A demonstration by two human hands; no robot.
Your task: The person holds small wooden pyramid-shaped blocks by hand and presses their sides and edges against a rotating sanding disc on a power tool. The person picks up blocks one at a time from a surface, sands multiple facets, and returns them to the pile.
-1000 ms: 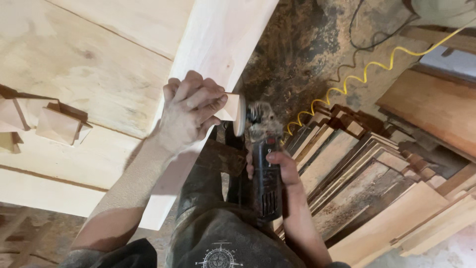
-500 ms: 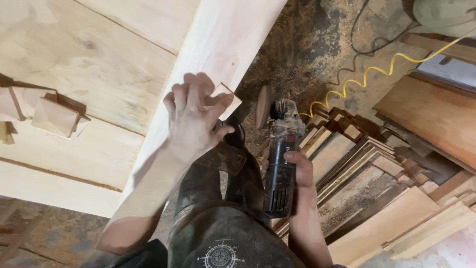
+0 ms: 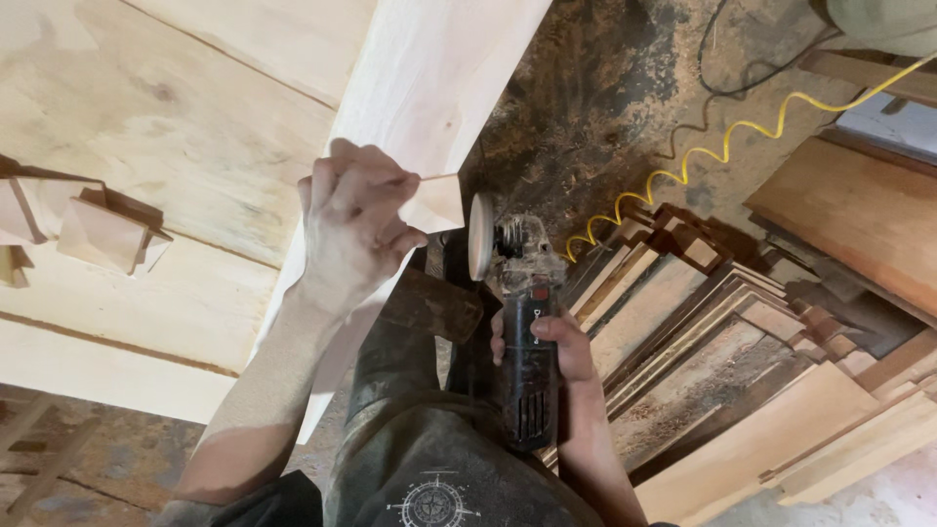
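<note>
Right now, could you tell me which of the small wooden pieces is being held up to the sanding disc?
The small wood piece pinched in the left hand; the others lie untouched on the bench.

A pale wooden workbench point(image 3: 195, 117) of broad planks filled the upper left of the frame. Below and to the right lay a dark dirt floor point(image 3: 605, 107) strewn with sawdust. A yellow coiled hose point(image 3: 703, 161) ran across the upper right. Stacked boards point(image 3: 742, 371) crowded the lower right, brightly lit from above.

Single head-worn view, steeply downward, close over the hands, workbench point(image 3: 146, 117) left, floor point(image 3: 605, 88) right.
</note>
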